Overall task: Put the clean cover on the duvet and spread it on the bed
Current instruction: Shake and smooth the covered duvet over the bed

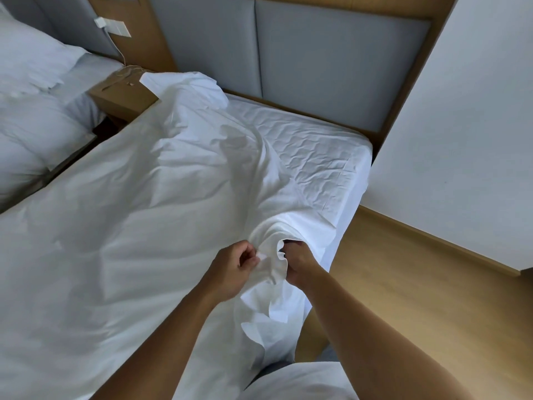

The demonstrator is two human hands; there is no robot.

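Observation:
A white duvet cover (144, 203) lies loosely across the bed (326, 145), crumpled toward the head end on the left. Near the bed's right edge the fabric is bunched into a fold. My left hand (233, 268) pinches an edge of that white fabric between thumb and fingers. Just right of it, my right hand (297, 261) grips the same bunch, with its fingers partly hidden inside the fold. A flap of the cover hangs down over the bed's side below my hands. Whether the duvet is inside the cover I cannot tell.
A grey padded headboard (340, 70) stands behind the bed. A wooden nightstand (124, 93) with a cable sits at the upper left, beside a second bed (34, 111) with pillows. White wall (461, 140) and wood floor (418, 298) lie to the right.

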